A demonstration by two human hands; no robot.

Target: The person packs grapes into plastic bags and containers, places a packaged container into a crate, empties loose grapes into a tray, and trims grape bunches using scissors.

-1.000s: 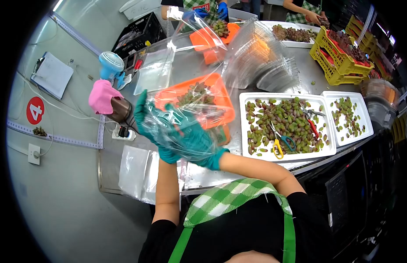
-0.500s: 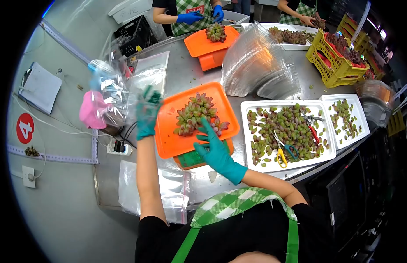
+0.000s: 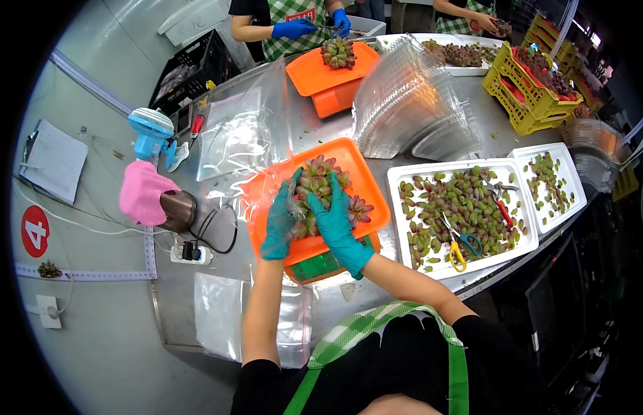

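Note:
A cluster of green and reddish succulents (image 3: 317,181) lies on the orange scale tray (image 3: 368,173). My left hand (image 3: 281,220), in a teal glove, is at the cluster's left side with a clear plastic bag (image 3: 255,190) around or over it; how its fingers close is partly hidden by the film. My right hand (image 3: 337,225), also gloved in teal, rests on the cluster's right side with fingers spread around it. A smaller reddish rosette (image 3: 361,209) sits just right of my right fingers.
A white tray (image 3: 466,266) of loose leaves with scissors (image 3: 457,254) stands to the right, a smaller one (image 3: 553,223) beyond. Stacked clear lids (image 3: 404,104) stand behind. A blue fan (image 3: 151,131) is left. Across the table are co-workers' blue-gloved hands (image 3: 294,29).
Both hands have moved onto the succulents, my left from the tray's left edge. The clear bag has come from the left to lie across the tray's left part.

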